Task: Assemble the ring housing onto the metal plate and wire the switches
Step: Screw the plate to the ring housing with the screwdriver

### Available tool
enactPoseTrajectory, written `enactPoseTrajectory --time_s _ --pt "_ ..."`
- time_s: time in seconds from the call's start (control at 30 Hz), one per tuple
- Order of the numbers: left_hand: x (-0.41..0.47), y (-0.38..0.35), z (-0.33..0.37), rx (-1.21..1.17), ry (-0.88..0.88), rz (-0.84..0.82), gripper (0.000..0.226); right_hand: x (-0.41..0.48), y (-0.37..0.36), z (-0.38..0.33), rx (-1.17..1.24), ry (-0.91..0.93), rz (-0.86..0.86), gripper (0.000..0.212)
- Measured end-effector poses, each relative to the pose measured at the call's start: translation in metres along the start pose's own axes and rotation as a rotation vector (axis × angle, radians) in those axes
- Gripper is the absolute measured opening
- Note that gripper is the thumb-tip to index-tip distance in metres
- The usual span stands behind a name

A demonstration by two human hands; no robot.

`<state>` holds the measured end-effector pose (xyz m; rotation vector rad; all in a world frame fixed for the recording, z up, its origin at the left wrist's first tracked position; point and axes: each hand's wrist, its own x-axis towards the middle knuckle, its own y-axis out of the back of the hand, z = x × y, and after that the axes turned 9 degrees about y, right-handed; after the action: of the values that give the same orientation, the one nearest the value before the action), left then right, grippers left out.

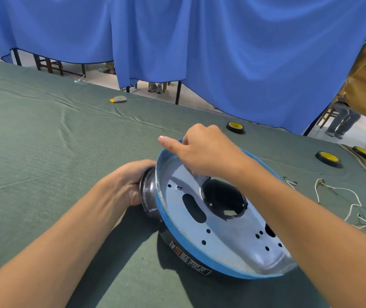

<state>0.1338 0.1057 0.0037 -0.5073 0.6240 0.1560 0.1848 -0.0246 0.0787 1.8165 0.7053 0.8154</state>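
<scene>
A round metal plate point(226, 238) with a blue rim, a large round hole and several small holes stands tilted on the green cloth, its open side toward me. A dark shiny ring housing point(149, 196) sits against its left back side. My left hand point(130, 181) grips that ring housing from the left. My right hand point(202, 150) reaches over the plate's far rim, fingers curled down at the inner wall and thumb stuck out to the left; what the fingers pinch is hidden. White wires point(342, 201) with terminals lie on the cloth to the right.
The table point(44, 141) is covered in wrinkled green cloth. Three yellow-and-black tape rolls point(235, 127) point(328, 158) point(363, 152) lie at the far right. A small white-and-yellow piece point(118, 99) lies at the back. Blue curtains hang behind, and a person stands at the right edge.
</scene>
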Motion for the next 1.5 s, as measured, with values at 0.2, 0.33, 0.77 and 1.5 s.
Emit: enactPoseTrajectory --time_s 0.2,0.33,0.77,1.5 --pt "-0.023 -0.016 -0.025 -0.127 -0.131 0.104 0.018 -0.011 0.007 -0.017 0.022 -0.099 -0.067 0.072" --pt "-0.037 -0.03 -0.057 -0.192 -0.253 0.292 0.01 -0.029 0.013 -0.026 0.014 -0.037 -0.123 0.043" --pt "-0.095 -0.051 -0.134 -0.274 -0.057 -0.035 0.024 -0.143 0.034 -0.063 -0.266 0.052 -0.223 0.035" --pt "-0.111 -0.1 -0.158 -0.524 -0.291 -0.099 0.025 -0.188 0.053 -0.051 0.01 -0.028 0.022 0.037"
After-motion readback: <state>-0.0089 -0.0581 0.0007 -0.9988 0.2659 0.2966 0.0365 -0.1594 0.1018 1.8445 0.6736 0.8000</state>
